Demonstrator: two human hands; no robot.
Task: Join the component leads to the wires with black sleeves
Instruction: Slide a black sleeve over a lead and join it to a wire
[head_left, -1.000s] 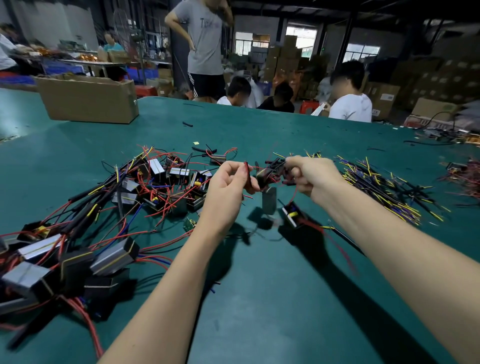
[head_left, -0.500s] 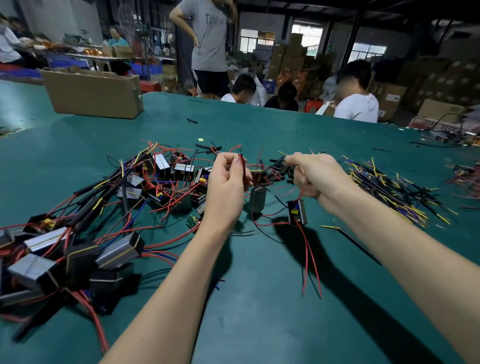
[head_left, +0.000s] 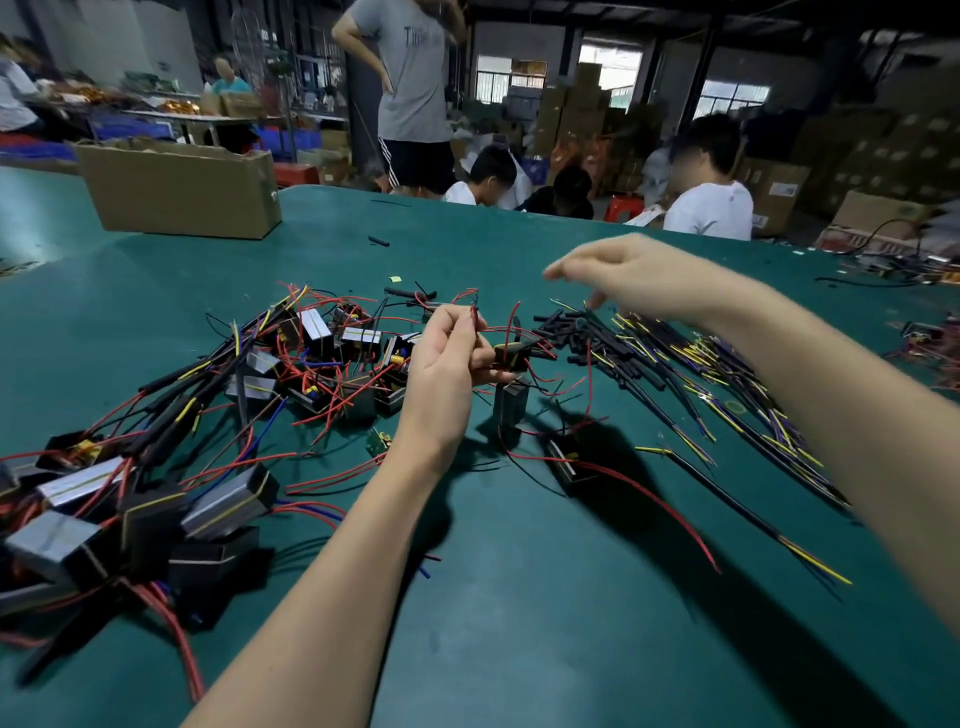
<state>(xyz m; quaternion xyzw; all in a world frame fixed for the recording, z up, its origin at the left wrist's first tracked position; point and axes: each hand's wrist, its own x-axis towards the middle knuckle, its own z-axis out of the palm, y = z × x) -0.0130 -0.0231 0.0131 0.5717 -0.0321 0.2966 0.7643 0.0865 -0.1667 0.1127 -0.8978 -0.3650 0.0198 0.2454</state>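
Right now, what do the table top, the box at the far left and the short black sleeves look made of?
Table top: matte green mat, likely rubber or vinyl; no glare. Box: brown corrugated cardboard, dull, with folded flaps. Sleeves: black plastic tubing, perhaps heat-shrink; slight sheen, too small to be sure.

Green table (head_left: 519, 623), stacked cartons (head_left: 582, 104) by bright windows (head_left: 732, 96).

- Right hand (head_left: 631, 278) — motion-blurred; finger posture and any contents cannot be told.
- Left hand (head_left: 447, 353) — its palm side faces away, hiding the grip on the red lead (head_left: 474, 317).
- Component pile (head_left: 78, 519) — cut off by the left edge.
- Seated person (head_left: 709, 200) — face blurred.
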